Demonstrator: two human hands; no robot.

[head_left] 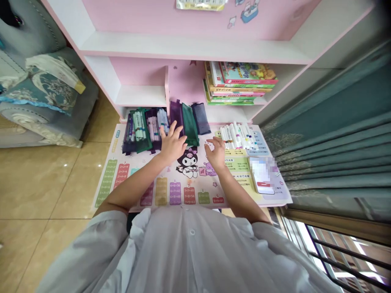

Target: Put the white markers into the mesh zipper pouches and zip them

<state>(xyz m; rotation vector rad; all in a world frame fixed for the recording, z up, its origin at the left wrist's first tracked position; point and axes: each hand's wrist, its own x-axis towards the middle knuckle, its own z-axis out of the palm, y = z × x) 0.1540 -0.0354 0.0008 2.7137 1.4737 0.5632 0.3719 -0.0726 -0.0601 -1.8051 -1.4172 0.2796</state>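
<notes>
My left hand [173, 143] has its fingers spread over the lower end of a purple mesh pouch [176, 114]; whether it touches the pouch I cannot tell. Beside that pouch lie a flat green pouch [190, 124] and a dark blue pouch [201, 118]. To the left are several mesh pouches filled with markers, among them a green pouch of markers [139, 128]. My right hand [216, 152] has its fingers apart, near the left end of a pile of white markers [238, 136]. Nothing shows in either hand.
A phone [262, 176] lies on the printed desk mat [161, 191] at the right. Stacked books [241, 83] stand on the pink and white shelf unit [195, 47] behind. A teal curtain [332, 130] hangs at the right, and an upholstered sofa [36, 101] is at the left.
</notes>
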